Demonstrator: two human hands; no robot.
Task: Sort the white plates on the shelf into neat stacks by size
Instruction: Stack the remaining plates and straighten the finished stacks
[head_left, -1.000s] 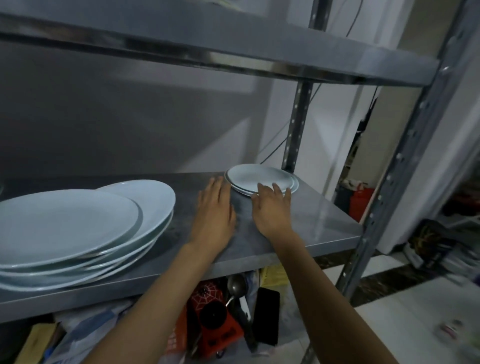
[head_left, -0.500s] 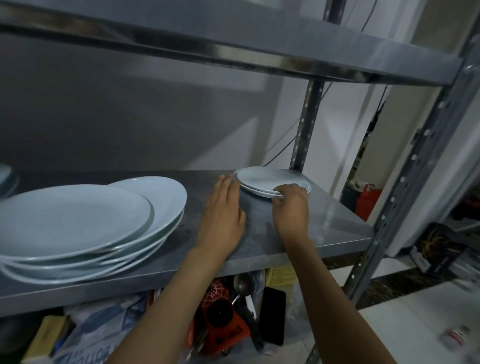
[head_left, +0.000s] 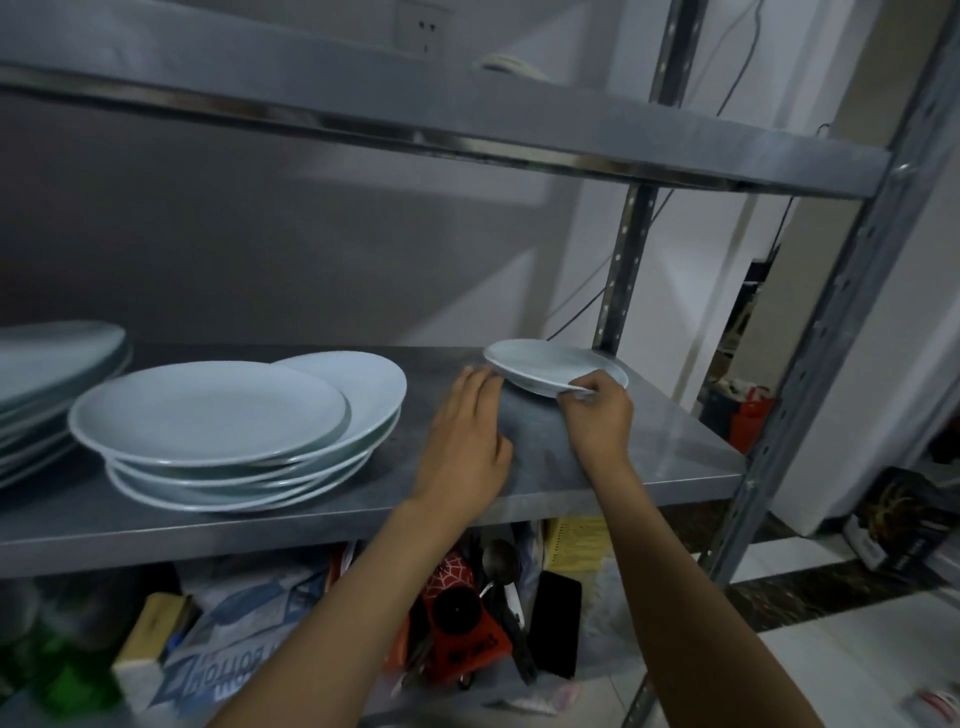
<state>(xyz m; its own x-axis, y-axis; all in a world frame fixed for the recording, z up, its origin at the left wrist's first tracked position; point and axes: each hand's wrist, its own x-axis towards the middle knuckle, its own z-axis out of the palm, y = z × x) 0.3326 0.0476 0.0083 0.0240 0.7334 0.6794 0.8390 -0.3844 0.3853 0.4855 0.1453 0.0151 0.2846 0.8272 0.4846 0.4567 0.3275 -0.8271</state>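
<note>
Two bare hands work at the right end of a grey stainless-steel shelf. The right hand has its grip closed on the near rim of a small round white plate, thumb on top and fingers curled under, and the plate is tilted with its near edge raised off the shelf; whether a second small plate lies beneath it cannot be told. The left hand lies just left of that grip, fingers straight and relaxed, palm down on the shelf, its fingertips close to the plate's left edge and holding nothing. Well to the left of the grip stands an uneven stack of large round white plates, the upper ones shifted out of line, and beyond it at the picture's left edge another pile of large white plates. Just behind the grip rises a perforated metal upright post, and an upper steel shelf runs overhead. Below the grip, under the shelf, sit an orange tool, a black phone and printed paper packets. Half a second ago the small plate lay flat with the right hand's fingers over its rim; now the near edge is lifted, while the left hand has kept its place.
</note>
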